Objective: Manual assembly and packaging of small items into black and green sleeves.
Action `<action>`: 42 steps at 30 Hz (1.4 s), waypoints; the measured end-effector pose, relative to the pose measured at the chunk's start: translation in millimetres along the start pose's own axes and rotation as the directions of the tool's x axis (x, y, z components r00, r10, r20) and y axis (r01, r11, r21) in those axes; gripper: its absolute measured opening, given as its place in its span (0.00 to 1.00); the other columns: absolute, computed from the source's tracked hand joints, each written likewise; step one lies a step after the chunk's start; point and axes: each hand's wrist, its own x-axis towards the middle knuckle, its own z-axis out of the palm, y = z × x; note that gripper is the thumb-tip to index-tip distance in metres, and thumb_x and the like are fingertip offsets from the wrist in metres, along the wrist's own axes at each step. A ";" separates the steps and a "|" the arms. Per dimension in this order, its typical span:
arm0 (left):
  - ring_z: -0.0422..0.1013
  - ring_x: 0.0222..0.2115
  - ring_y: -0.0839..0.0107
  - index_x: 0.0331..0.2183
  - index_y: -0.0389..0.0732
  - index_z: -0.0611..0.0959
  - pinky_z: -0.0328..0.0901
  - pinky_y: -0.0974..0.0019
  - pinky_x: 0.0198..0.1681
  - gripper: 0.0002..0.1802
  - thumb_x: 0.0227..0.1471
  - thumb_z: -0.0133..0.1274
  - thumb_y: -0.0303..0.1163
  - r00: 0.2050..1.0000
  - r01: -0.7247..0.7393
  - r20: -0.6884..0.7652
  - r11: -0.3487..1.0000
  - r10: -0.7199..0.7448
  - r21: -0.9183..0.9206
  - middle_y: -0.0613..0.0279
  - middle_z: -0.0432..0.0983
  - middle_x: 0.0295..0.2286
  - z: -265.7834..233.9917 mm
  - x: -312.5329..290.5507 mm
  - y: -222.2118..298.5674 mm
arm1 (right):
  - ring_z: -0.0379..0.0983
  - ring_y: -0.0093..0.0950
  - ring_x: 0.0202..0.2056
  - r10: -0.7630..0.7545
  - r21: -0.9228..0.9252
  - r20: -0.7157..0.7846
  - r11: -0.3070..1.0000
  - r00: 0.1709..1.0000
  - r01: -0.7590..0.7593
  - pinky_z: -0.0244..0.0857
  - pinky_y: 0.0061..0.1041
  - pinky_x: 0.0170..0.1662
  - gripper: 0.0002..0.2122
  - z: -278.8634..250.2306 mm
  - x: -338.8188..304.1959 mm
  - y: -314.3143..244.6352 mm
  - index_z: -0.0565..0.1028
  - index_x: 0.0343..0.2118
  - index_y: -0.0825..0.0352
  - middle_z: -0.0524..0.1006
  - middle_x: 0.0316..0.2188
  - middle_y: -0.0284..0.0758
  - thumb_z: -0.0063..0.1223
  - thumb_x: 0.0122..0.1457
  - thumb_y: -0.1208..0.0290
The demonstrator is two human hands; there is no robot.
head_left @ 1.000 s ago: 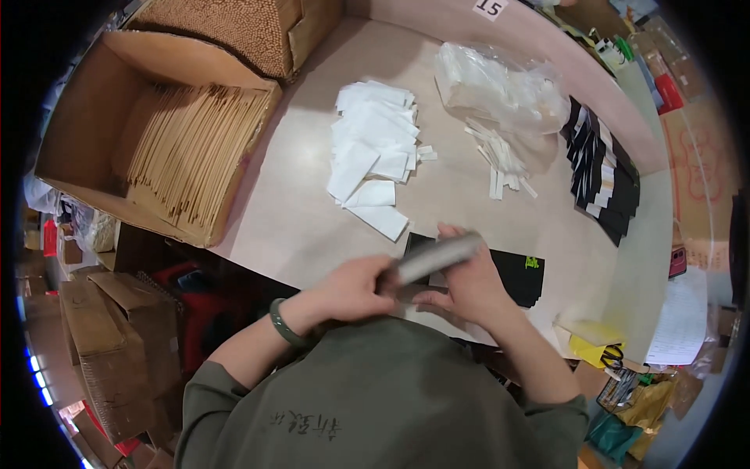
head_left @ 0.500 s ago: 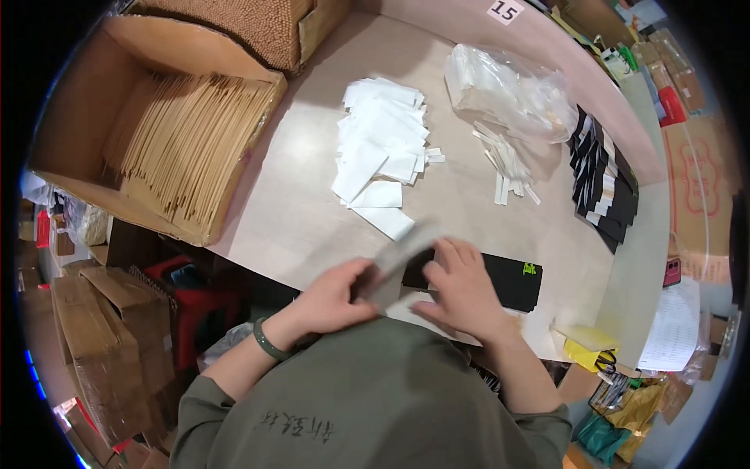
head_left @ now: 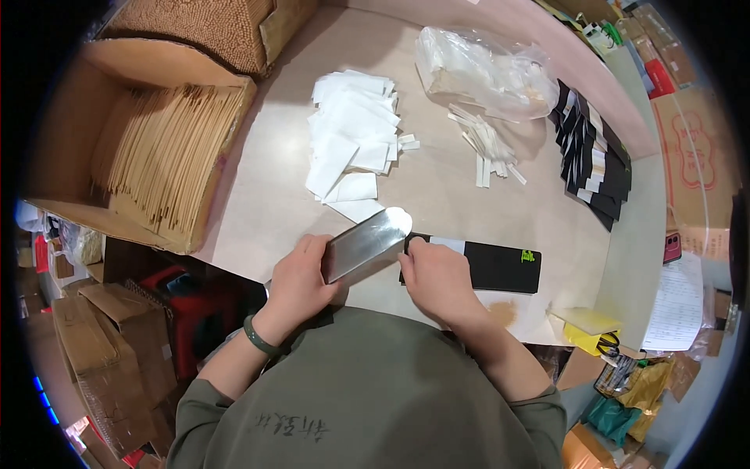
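Observation:
My left hand (head_left: 301, 275) is closed round a long, flat, shiny silver piece (head_left: 367, 244) with a rounded, scalloped end. The piece slants up to the right, just above the table's near edge; what it is made of I cannot tell. My right hand (head_left: 439, 280) has its fingers curled at the left end of a flat black sleeve (head_left: 501, 268) with a white band round it and a small green mark on its right end. Beyond the silver piece spreads a pile of white paper slips (head_left: 355, 125), its nearest slip close to the silver tip.
A cardboard box (head_left: 228, 160) of thin tan sticks (head_left: 168, 148) stands at the left, another box of sticks (head_left: 187, 35) behind it. Narrow white strips (head_left: 488, 144), a clear plastic bag (head_left: 488, 70) and overlapping black sleeves (head_left: 590, 156) lie at the right. A yellow holder (head_left: 587, 336) sits at the near right edge.
The silver piece, blurred between my hands before, now shows sharply in my left hand. My right hand has moved slightly left and down onto the black sleeve's end. The whole view has shifted a little.

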 end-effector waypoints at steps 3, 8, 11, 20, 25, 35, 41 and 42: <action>0.73 0.33 0.51 0.49 0.41 0.73 0.69 0.54 0.34 0.32 0.39 0.64 0.30 0.991 -0.082 0.118 0.992 0.070 0.098 0.55 0.71 0.34 -10.6 -4.3 3.6 | 0.74 0.46 0.27 0.010 0.091 -0.025 0.996 1.000 -0.008 0.66 0.44 0.33 0.12 6.3 3.7 7.5 0.73 0.24 0.67 0.76 0.20 0.43 0.53 0.57 0.64; 0.73 0.33 0.52 0.53 0.43 0.72 0.69 0.56 0.37 0.41 0.35 0.69 0.33 0.904 -0.309 0.348 0.942 0.248 0.132 0.55 0.73 0.34 -28.0 17.0 3.3 | 0.75 0.48 0.29 -0.118 0.196 0.057 0.975 0.991 0.105 0.67 0.45 0.34 0.10 19.1 11.0 -11.4 0.75 0.28 0.68 0.76 0.22 0.46 0.52 0.54 0.64; 0.70 0.45 0.50 0.54 0.41 0.71 0.67 0.56 0.47 0.40 0.38 0.68 0.35 0.932 -0.336 0.188 0.933 0.310 0.131 0.48 0.71 0.44 -33.5 28.5 15.7 | 0.75 0.49 0.31 -0.156 0.221 -0.070 0.961 0.985 0.167 0.67 0.47 0.37 0.10 -18.0 50.4 6.4 0.76 0.29 0.66 0.77 0.25 0.48 0.50 0.55 0.65; 0.65 0.55 0.49 0.49 0.38 0.77 0.64 0.55 0.55 0.28 0.42 0.56 0.20 0.876 -0.482 0.135 0.854 0.463 0.198 0.47 0.69 0.52 8.4 97.2 -22.2 | 0.74 0.45 0.40 -0.155 -0.206 -0.548 0.977 0.822 0.047 0.69 0.42 0.42 0.10 -54.1 192.1 188.9 0.79 0.36 0.66 0.78 0.36 0.45 0.48 0.57 0.68; 0.68 0.52 0.54 0.46 0.38 0.79 0.68 0.59 0.50 0.26 0.40 0.58 0.17 0.951 -0.309 0.018 0.948 0.308 0.083 0.50 0.70 0.52 -37.0 71.5 -19.1 | 0.74 0.43 0.38 -0.159 -0.163 -0.372 0.981 0.914 0.104 0.69 0.41 0.40 0.08 -54.4 144.0 146.3 0.78 0.33 0.66 0.76 0.32 0.43 0.48 0.55 0.71; 0.74 0.42 0.50 0.43 0.36 0.81 0.68 0.56 0.44 0.14 0.53 0.55 0.30 0.778 0.449 -0.583 0.855 -0.233 0.258 0.48 0.77 0.40 -172.2 25.8 -172.4 | 0.73 0.46 0.42 -0.321 -0.192 -0.389 0.945 0.864 0.265 0.67 0.40 0.44 0.06 -76.9 141.1 132.6 0.75 0.37 0.65 0.77 0.39 0.44 0.50 0.58 0.73; 0.73 0.35 0.46 0.44 0.39 0.81 0.68 0.51 0.38 0.14 0.55 0.53 0.31 0.869 0.406 -0.451 0.817 -0.205 0.409 0.46 0.75 0.35 -153.8 18.2 -183.8 | 0.72 0.46 0.47 0.099 -0.117 -0.229 0.985 0.968 -0.128 0.65 0.41 0.49 0.11 -66.9 190.1 131.2 0.74 0.40 0.67 0.75 0.45 0.49 0.43 0.61 0.66; 0.73 0.34 0.46 0.44 0.40 0.81 0.68 0.50 0.38 0.14 0.56 0.52 0.31 0.867 0.414 -0.453 0.805 -0.207 0.425 0.45 0.75 0.35 -149.6 17.5 -181.2 | 0.73 0.46 0.46 0.123 -0.068 -0.303 0.986 0.945 -0.150 0.65 0.43 0.49 0.12 -56.5 190.2 137.3 0.74 0.39 0.68 0.76 0.43 0.49 0.42 0.61 0.65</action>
